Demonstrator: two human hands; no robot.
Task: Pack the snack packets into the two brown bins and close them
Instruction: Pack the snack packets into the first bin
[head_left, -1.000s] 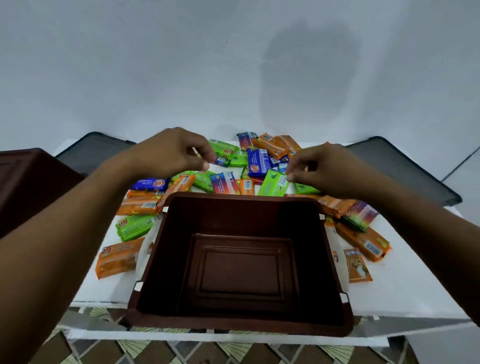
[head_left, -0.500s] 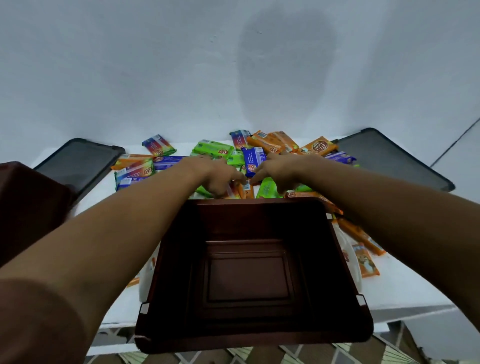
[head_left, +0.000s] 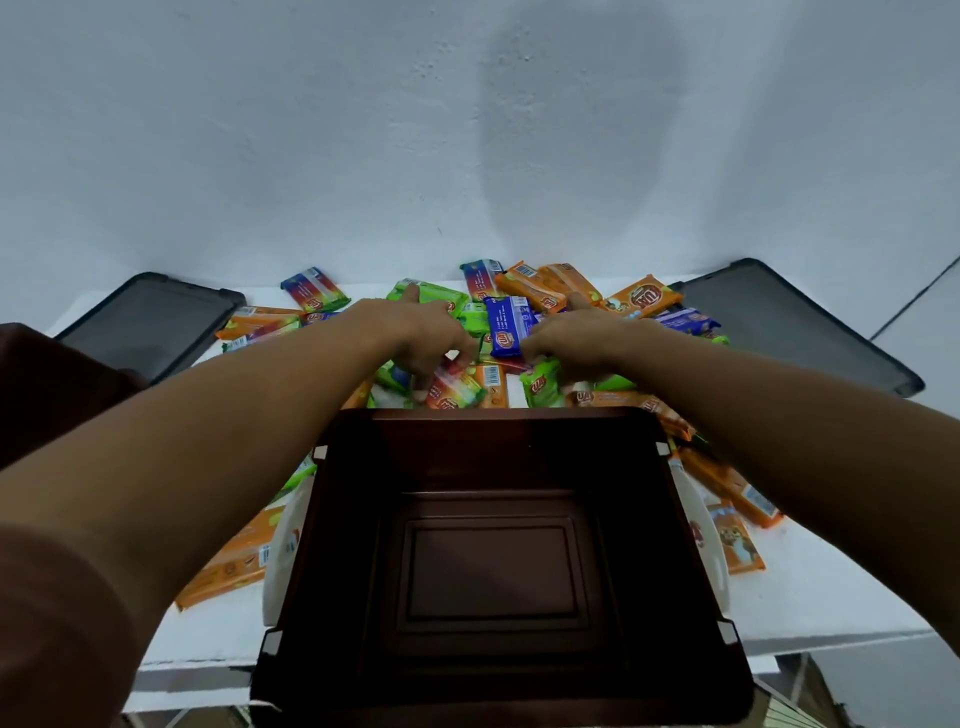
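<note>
- Left hand (head_left: 421, 338) curls its fingers down on a rainbow-striped packet (head_left: 452, 388), pinching it just past the bin's far rim.
- Right hand (head_left: 576, 338) curls over a green packet (head_left: 540, 387); blur hides whether it grips.
- A blue packet (head_left: 506, 325) lies between them on the heap of snack packets (head_left: 550, 288).
- The open brown bin (head_left: 488, 418) stands nearest; the second bin (head_left: 52, 384) is at far left.
- Left lid (head_left: 150, 322) and right lid (head_left: 779, 322) flank the heap on the white worktop (head_left: 831, 587).

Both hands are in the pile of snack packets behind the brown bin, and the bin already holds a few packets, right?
Not quite: in the head view the brown bin is empty, its floor bare. The left hand and right hand are indeed in the snack packets behind it.
</note>
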